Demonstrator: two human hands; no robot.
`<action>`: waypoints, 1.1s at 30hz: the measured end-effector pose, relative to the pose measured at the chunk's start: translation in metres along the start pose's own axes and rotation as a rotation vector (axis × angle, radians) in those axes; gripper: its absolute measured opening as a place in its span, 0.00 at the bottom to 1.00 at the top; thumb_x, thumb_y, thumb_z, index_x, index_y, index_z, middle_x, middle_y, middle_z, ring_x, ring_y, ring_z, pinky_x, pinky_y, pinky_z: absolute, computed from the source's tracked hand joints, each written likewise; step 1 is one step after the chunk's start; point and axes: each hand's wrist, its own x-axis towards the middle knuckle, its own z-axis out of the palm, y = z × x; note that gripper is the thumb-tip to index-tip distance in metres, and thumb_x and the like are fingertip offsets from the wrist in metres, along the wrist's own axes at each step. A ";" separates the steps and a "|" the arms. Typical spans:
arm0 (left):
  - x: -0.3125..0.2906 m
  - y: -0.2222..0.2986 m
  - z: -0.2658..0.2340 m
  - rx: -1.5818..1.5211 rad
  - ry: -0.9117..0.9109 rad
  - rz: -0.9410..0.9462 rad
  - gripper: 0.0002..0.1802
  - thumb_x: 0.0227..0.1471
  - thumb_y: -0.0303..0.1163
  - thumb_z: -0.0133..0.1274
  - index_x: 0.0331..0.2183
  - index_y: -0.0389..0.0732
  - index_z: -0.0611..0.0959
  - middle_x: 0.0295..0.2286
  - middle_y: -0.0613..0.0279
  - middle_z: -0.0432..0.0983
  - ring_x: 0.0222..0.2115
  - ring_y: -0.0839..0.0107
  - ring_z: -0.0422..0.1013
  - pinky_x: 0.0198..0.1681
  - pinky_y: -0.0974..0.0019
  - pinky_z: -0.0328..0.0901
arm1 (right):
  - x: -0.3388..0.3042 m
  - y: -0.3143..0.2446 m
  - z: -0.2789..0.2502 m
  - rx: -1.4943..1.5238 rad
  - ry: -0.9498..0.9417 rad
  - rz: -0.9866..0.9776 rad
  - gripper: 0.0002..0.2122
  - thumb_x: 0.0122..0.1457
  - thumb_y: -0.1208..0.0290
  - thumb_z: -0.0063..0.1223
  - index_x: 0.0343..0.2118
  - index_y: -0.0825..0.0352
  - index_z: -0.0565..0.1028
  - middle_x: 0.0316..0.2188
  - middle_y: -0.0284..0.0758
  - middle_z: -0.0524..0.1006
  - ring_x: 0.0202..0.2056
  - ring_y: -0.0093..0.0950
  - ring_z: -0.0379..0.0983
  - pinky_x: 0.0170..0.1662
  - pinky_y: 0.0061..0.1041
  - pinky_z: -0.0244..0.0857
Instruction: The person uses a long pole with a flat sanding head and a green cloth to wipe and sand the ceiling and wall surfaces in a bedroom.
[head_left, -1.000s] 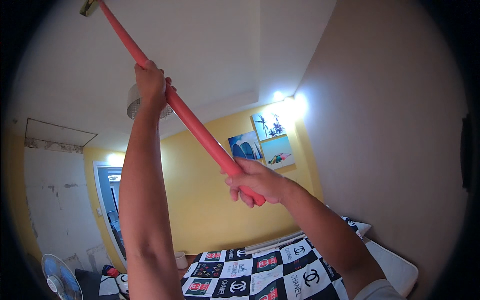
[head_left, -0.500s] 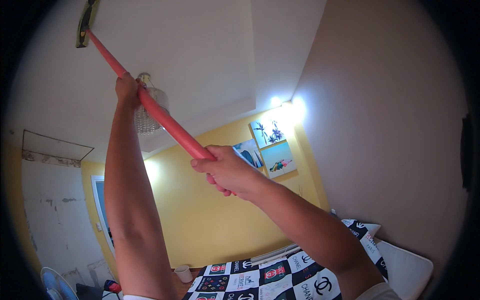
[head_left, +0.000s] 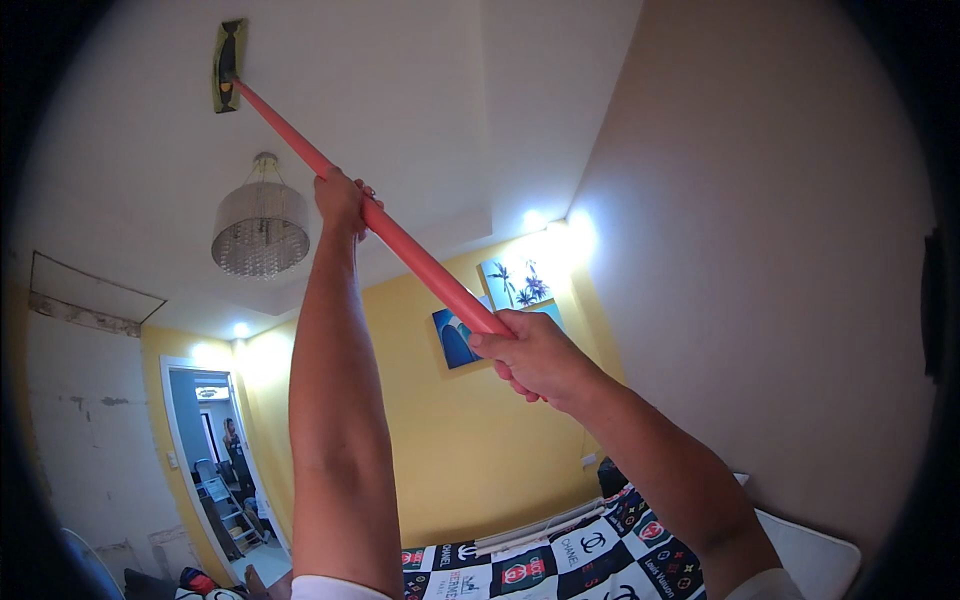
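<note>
Both of my arms reach up along a flat mop with a long red handle [head_left: 430, 268]. Its narrow rectangular mop head [head_left: 229, 65], dark in the middle with a yellow-green pad edge, appears to lie flat against the white ceiling [head_left: 400, 90]. Higher on the handle, my left hand [head_left: 343, 203] is wrapped round it. My right hand [head_left: 540, 358] grips the handle's lower part, fingers closed, and covers its end.
A drum-shaped chandelier [head_left: 261, 225] with hanging beads is left of my left hand. Pictures [head_left: 517, 280] hang on the yellow wall [head_left: 440, 430]. Below is a bed with a patterned cover [head_left: 560, 550]. Through the doorway [head_left: 170, 410] at left, a person [head_left: 235, 450] and a ladder show.
In the picture, the mop head and both hands have shifted right, the head also lower. The chandelier and doorway, partly covered before by my left arm, now show. Both grips stay closed.
</note>
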 end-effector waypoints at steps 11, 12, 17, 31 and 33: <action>-0.038 -0.109 0.107 0.020 -0.007 -0.109 0.10 0.52 0.36 0.32 0.38 0.45 0.59 0.21 0.59 0.61 0.14 0.70 0.61 0.14 0.61 0.62 | -0.008 0.052 -0.119 -0.077 0.115 0.057 0.10 0.52 0.64 0.51 0.30 0.66 0.69 0.12 0.26 0.61 0.10 0.15 0.54 0.11 0.18 0.48; -0.041 -0.116 0.112 0.045 0.002 -0.121 0.10 0.52 0.37 0.32 0.37 0.45 0.59 0.20 0.59 0.61 0.14 0.69 0.61 0.14 0.60 0.62 | -0.010 0.056 -0.124 -0.084 0.121 0.061 0.10 0.52 0.64 0.51 0.31 0.66 0.69 0.12 0.26 0.61 0.10 0.15 0.55 0.11 0.18 0.49; -0.097 -0.142 0.102 0.088 -0.071 -0.143 0.18 0.55 0.41 0.34 0.46 0.48 0.56 0.26 0.57 0.62 0.17 0.69 0.63 0.14 0.62 0.64 | -0.039 0.107 -0.122 -0.050 0.114 0.051 0.12 0.52 0.65 0.52 0.35 0.67 0.70 0.13 0.27 0.64 0.11 0.16 0.59 0.13 0.18 0.53; -0.137 -0.086 -0.081 0.307 0.086 -0.054 0.30 0.57 0.48 0.34 0.57 0.58 0.44 0.38 0.54 0.63 0.20 0.67 0.69 0.17 0.67 0.68 | -0.026 0.176 0.048 0.030 -0.013 -0.105 0.13 0.52 0.68 0.54 0.37 0.69 0.70 0.19 0.27 0.67 0.21 0.14 0.61 0.24 0.16 0.58; -0.122 -0.081 -0.105 0.380 0.109 0.004 0.32 0.56 0.50 0.34 0.57 0.58 0.43 0.41 0.53 0.61 0.20 0.64 0.69 0.18 0.66 0.68 | -0.012 0.170 0.069 0.094 -0.064 -0.095 0.12 0.52 0.68 0.54 0.36 0.69 0.71 0.17 0.27 0.66 0.19 0.14 0.61 0.23 0.16 0.57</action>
